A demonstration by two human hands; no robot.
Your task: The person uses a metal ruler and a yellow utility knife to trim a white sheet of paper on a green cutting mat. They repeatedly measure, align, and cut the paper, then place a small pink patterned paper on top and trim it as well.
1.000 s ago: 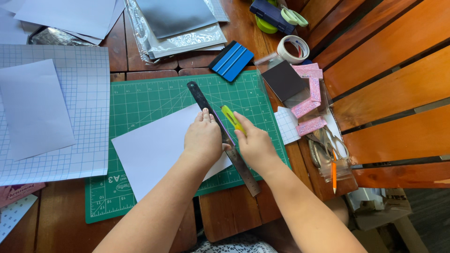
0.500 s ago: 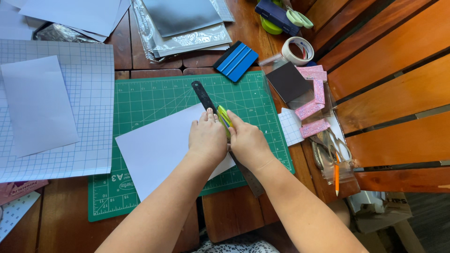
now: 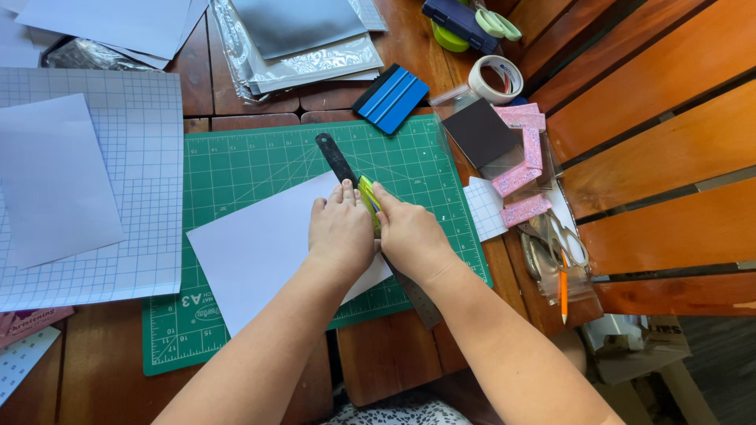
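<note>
My left hand (image 3: pixel 340 228) presses flat on a dark ruler (image 3: pixel 334 156) that lies along the right edge of a white paper sheet (image 3: pixel 260 248). The sheet rests on a green cutting mat (image 3: pixel 244 157). My right hand (image 3: pixel 408 232) grips a yellow-green craft knife (image 3: pixel 368 194), its tip against the ruler just beyond my left fingertips. The ruler's lower end (image 3: pixel 421 303) sticks out past the mat's front edge, under my right forearm.
A gridded sheet (image 3: pixel 118 157) with a white paper on it lies left of the mat. A blue squeegee (image 3: pixel 391 97), tape roll (image 3: pixel 496 79), black card (image 3: pixel 480 132), pink glitter pieces (image 3: pixel 521 177), scissors (image 3: pixel 563 240) and an orange pencil (image 3: pixel 564 291) sit at the right.
Both hands have slid slightly farther up the ruler, away from me, with the knife staying against the ruler's edge. Paper and mat have not shifted.
</note>
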